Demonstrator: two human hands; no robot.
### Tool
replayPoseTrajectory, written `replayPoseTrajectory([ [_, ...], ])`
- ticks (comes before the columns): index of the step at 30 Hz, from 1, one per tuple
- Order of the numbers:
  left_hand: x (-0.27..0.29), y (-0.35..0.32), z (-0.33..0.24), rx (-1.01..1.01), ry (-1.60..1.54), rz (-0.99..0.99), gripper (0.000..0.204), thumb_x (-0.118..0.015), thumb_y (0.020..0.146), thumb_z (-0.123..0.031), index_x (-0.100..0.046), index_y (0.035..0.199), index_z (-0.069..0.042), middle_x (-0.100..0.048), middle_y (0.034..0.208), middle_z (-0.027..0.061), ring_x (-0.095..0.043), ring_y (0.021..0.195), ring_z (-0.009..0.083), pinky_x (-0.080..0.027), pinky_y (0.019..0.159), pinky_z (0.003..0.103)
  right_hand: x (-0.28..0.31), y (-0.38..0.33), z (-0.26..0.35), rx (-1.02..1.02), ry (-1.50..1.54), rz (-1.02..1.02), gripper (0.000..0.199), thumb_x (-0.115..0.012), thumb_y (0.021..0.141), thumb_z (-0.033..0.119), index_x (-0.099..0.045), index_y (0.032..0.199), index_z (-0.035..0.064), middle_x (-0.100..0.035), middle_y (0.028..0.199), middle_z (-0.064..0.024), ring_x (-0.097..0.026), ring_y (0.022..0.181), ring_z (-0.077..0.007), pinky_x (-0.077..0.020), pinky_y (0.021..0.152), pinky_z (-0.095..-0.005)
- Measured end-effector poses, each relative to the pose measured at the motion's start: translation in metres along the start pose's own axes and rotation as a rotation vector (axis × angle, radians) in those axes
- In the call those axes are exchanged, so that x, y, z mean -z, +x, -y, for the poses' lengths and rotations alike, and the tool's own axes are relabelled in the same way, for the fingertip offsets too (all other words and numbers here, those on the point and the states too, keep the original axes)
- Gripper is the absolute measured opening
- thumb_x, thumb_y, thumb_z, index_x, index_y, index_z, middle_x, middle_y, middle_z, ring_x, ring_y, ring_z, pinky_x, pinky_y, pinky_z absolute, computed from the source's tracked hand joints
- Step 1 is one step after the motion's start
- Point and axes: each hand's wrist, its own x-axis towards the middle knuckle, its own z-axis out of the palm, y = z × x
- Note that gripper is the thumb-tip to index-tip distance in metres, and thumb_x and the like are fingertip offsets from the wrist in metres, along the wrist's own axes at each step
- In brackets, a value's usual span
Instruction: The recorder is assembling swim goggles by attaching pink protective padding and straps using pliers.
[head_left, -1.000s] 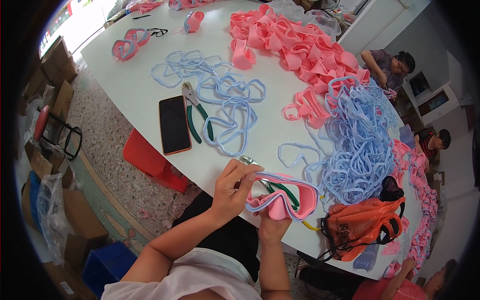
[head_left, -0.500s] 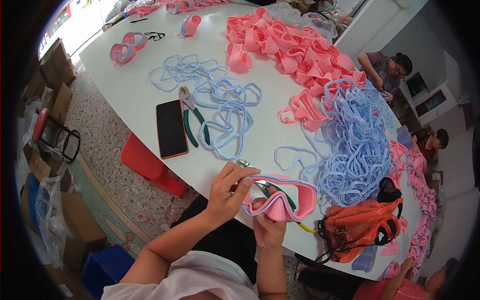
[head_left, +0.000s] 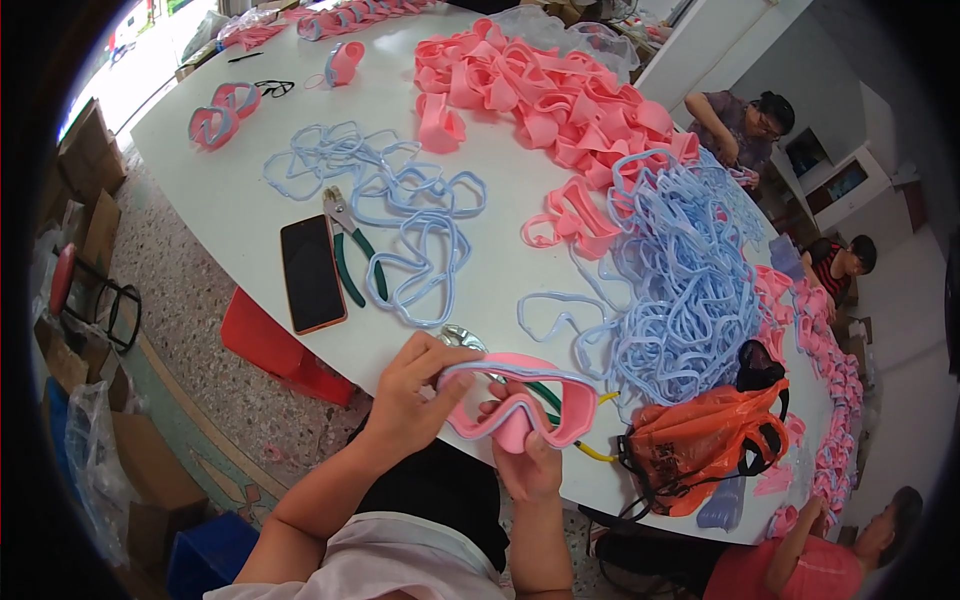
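Observation:
A pink diving mask skirt point(head_left: 578, 418) with a light blue frame strip along part of its rim is held up over the near table edge. My left hand point(head_left: 410, 390) pinches its left upper rim between thumb and fingers. From below, my right hand point(head_left: 532, 468) grips the nose pocket, some fingers showing through the left eye opening. Behind the mask lies a pair of pliers point(head_left: 460, 338), its metal head and green handle partly hidden. Farther left on the table are more green-handled pliers point(head_left: 338, 210), a dark-screened phone point(head_left: 312, 275) and loose light blue frames point(head_left: 430, 270).
A large heap of blue frames point(head_left: 685, 280) and a pile of pink skirts point(head_left: 550, 95) cover the right and far table. An orange bag point(head_left: 695, 450) sits near right. A red stool point(head_left: 280, 345) stands below the left edge. Several people work along the right side.
The view has shifted, so the table's things sit farther left. In my hands the mask has tilted, showing more of its pink upper side. Both hands keep their hold.

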Motion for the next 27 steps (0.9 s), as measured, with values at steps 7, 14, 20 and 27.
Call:
replayPoseTrajectory([
  [7,0.01,0.0,0.006,0.047,0.012,-0.084,0.021,-0.068,0.082,-0.004,-0.071,0.103,-0.004,-0.05,0.08,0.0028,-0.05,0.075,0.0132,-0.04,0.066,0.024,0.013,0.003,0.033,0.383,-0.375,-0.258,0.076,-0.066,0.087,0.041,-0.036,0.143,-0.0002,-0.053,0.125,-0.0134,-0.053,0.111,-0.0202,-0.0403,0.099,-0.0338],
  [14,0.01,-0.001,0.002,-0.046,0.014,-0.097,0.021,-0.068,0.081,-0.002,-0.072,0.101,-0.005,-0.049,0.082,0.0037,-0.049,0.08,0.0144,-0.041,0.068,0.024,-0.005,0.011,0.072,0.328,-1.241,-0.12,0.034,-0.066,0.086,0.005,-0.062,0.12,0.0028,-0.059,0.096,-0.0035,-0.057,0.082,-0.0112,-0.0471,0.07,-0.0242],
  [20,0.01,0.0,-0.001,-0.032,-0.009,-0.054,0.02,-0.069,0.08,-0.004,-0.072,0.1,-0.005,-0.049,0.083,0.004,-0.048,0.079,0.0139,-0.04,0.07,0.025,-0.038,0.034,0.085,0.661,-1.745,0.193,0.038,-0.075,0.074,0.007,-0.066,0.111,0.0077,-0.059,0.089,-0.0081,-0.058,0.074,-0.0233,-0.0488,0.065,-0.0326],
  [27,0.021,0.002,-0.005,-0.15,0.06,0.184,0.062,-0.078,0.076,-0.021,-0.052,0.131,-0.007,-0.051,0.11,0.0105,-0.05,0.109,0.0244,-0.041,0.089,0.033,-0.039,0.037,0.089,0.717,-1.792,0.296,0.034,-0.074,0.073,0.001,-0.068,0.106,0.0076,-0.058,0.084,-0.0064,-0.057,0.071,-0.0221,-0.0464,0.058,-0.0343],
])
